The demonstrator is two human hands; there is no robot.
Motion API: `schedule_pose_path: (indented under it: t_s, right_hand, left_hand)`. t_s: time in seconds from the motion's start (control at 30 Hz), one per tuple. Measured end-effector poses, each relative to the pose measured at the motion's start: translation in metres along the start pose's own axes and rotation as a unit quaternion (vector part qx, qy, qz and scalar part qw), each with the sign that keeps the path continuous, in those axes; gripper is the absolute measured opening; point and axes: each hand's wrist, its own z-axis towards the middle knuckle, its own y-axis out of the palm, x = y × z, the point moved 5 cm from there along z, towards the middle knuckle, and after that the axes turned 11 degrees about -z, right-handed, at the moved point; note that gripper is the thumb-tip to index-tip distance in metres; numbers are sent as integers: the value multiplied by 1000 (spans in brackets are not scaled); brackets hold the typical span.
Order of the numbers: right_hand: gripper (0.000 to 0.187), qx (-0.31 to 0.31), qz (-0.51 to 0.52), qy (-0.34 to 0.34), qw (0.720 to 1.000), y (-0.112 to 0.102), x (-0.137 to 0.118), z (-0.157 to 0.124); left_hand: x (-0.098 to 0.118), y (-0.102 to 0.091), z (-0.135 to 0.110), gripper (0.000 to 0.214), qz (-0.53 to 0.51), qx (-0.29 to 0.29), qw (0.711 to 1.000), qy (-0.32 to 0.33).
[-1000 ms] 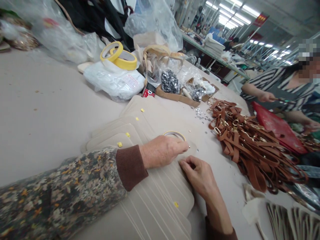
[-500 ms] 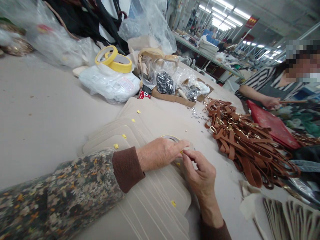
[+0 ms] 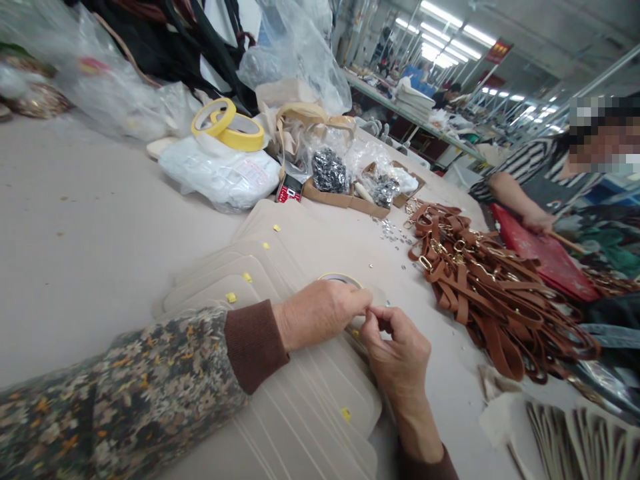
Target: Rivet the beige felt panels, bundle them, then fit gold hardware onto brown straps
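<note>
Fingertips meet at the tape roll, over the beige panels

The pale table (image 3: 85, 267) spreads on every side of the grip. Fanned beige panels (image 3: 315, 393) lie under the hands, reaching nearer the wearer and off to the left. A heap of brown straps (image 3: 480, 287) lies to the right of the grip, apart from it. The left hand (image 3: 320, 313) comes in over the panels, its fingertips meeting those of the right hand (image 3: 400, 347). The right thumb and forefinger are pinched together; anything between them is too small to make out. The left thumb is hidden, so its hold cannot be told. The tape roll (image 3: 345, 276) is just beyond the left hand, partly covered by it. Yellow tabs (image 3: 345, 414) sit on panels nearer the wearer than the grip and to its left.

The step in hand looks like fine fingertip work, probably on a short piece of tape. The next move seems to call for a light, exact pinch and steady panels beneath.
</note>
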Motion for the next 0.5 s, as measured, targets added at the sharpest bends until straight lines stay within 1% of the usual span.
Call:
schedule_pose_path:
  t_s: [0.07,0.13,0.2,0.3,0.37,0.43,0.5]
  right_hand:
    - [11,-31,65,82,994,4,3,2]
    - [17,-64,158,176,970,9,6,4]
    - [22,-80,221,244,941,14,9,7]
    - [24,-87,240,306,917,18,22,12]
    - [26,-97,249,339,902,21,38,13]
    - [31,-109,260,358,890,23,54,13]
    - [38,-126,262,367,884,26,65,12]
  left_hand:
    - [1,-1,1,7,14,-4,1000,-7]
    - [3,-3,1,8,26,2,1000,-5]
    - [6,-6,0,10,31,24,999,6]
    - [9,-9,-1,13,36,54,998,18]
    - [7,-9,-1,13,53,50,997,2]
    - [1,-5,-1,13,85,21,996,-36]
    - [-5,-1,-2,15,115,-23,990,-78]
